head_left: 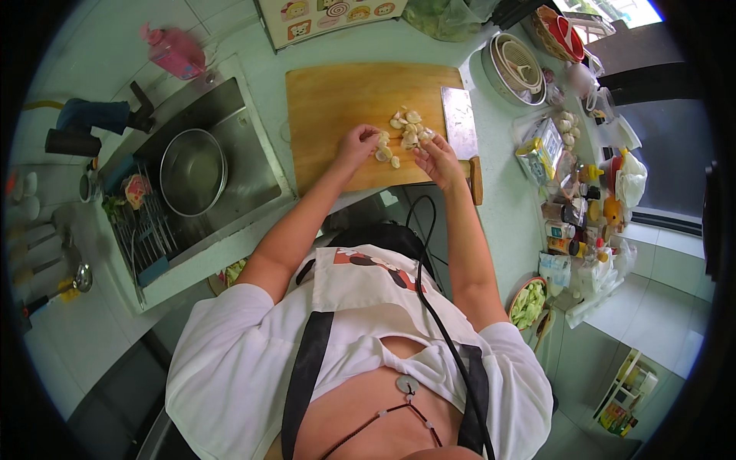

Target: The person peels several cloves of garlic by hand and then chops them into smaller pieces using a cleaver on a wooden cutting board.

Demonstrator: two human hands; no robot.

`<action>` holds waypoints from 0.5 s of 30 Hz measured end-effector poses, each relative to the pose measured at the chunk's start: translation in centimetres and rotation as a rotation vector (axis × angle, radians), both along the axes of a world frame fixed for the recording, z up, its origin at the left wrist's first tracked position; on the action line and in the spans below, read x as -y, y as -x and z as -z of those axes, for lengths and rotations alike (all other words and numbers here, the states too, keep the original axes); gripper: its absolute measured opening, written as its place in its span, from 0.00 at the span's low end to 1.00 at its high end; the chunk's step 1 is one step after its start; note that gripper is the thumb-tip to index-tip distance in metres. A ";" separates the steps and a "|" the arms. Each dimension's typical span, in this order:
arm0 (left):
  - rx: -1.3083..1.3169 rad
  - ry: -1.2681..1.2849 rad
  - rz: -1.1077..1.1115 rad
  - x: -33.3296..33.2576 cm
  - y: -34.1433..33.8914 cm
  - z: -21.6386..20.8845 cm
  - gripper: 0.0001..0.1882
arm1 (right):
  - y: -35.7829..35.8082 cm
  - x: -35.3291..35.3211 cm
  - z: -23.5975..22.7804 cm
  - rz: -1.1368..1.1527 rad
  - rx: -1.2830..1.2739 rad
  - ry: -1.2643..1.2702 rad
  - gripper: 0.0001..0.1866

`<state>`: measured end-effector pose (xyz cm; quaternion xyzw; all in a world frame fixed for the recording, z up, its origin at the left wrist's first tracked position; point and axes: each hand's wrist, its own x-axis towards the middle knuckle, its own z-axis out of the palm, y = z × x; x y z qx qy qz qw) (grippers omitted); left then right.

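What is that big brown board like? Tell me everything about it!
The cutting board is a thick rectangle of light brown wood, lying flat on the pale green counter just right of the sink. Pale garlic cloves sit piled near its front right part. The left hand and right hand rest on it by the cloves. A cleaver lies along its right edge.

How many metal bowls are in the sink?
1. A single round metal bowl sits in the sink, left of the wooden cutting board. The dish rack beside it hides part of the sink, so another could be hidden there.
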<state>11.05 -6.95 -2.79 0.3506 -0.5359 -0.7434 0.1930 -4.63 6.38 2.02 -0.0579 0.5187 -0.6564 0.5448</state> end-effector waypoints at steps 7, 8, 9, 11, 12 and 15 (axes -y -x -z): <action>-0.033 -0.076 0.201 -0.2 2.4 -1.7 0.08 | -0.6 1.1 -0.7 -0.142 -0.021 0.011 0.14; -0.035 -0.090 0.176 -0.1 2.4 -1.3 0.07 | -0.7 1.3 -0.9 -0.156 -0.050 -0.010 0.14; -0.037 -0.103 0.148 -0.1 2.3 -0.9 0.06 | -0.7 1.6 -1.1 -0.172 -0.080 -0.032 0.14; -0.032 -0.116 0.107 0.0 2.2 -0.8 0.04 | -0.8 1.9 -0.9 -0.183 -0.120 -0.069 0.13; -0.025 -0.113 0.093 0.1 2.1 -0.8 0.04 | -0.9 2.0 -0.5 -0.178 -0.130 -0.083 0.12; -0.061 -0.152 0.046 0.1 1.9 -0.5 0.03 | -1.4 2.6 -0.2 -0.216 -0.333 -0.104 0.11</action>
